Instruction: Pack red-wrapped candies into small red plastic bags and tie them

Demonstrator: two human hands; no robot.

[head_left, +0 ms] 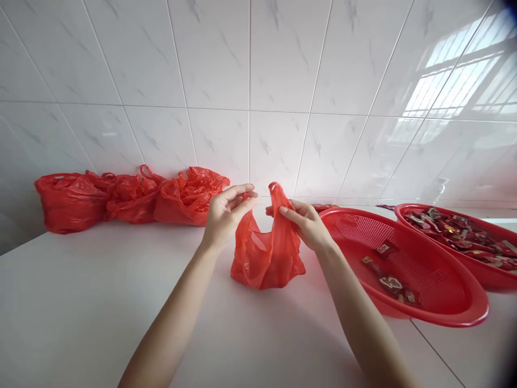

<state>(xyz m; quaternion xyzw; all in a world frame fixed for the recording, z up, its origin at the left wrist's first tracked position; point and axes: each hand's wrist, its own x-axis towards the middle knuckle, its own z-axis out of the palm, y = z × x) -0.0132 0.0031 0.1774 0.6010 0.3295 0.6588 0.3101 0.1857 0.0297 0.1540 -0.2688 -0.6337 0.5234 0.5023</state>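
A thin red plastic bag (264, 258) stands on the white tabletop in front of me, its two loop handles pulled upward. My left hand (228, 211) pinches the left handle between thumb and fingers. Closed round the right handle is my right hand (305, 221), with the loop's tip sticking up above the thumb. The bag's lower part bulges a little; what lies inside cannot be made out. Just right of my right hand is a red plastic basket (434, 277) with perforated walls, holding several small wrapped packets (391, 283) on its bottom.
Several filled red plastic bags (72, 202) stand in a row against the tiled wall (218, 145) at the back left. A second red basket (498, 277), heaped with small wrapped packets (452, 231), is at the far right. A seam crosses the white tabletop (100, 302) at the lower right.
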